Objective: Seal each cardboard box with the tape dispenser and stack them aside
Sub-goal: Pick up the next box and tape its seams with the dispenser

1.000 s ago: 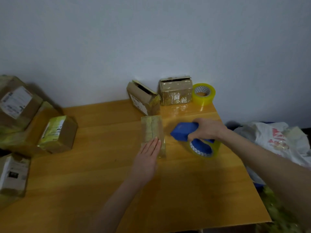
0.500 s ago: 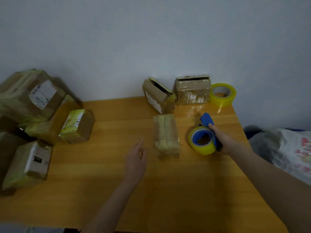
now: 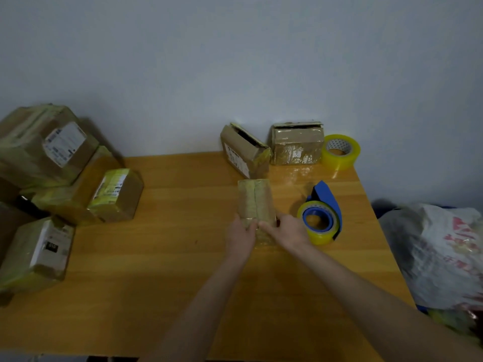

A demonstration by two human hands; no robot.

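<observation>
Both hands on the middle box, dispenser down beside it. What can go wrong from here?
1. The blue tape dispenser with its yellow roll lies right beside the right hand; lifting the small tape-wrapped cardboard box may knock it.
2. The pile of taped cardboard boxes at left sits tilted; adding one more might topple it.
3. The angled open-topped cardboard box stands close to the small box's far end; a forward push could bump it.

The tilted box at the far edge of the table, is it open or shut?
Open: the tilted box shows a dark gap along its top where the flaps stand apart.
</observation>
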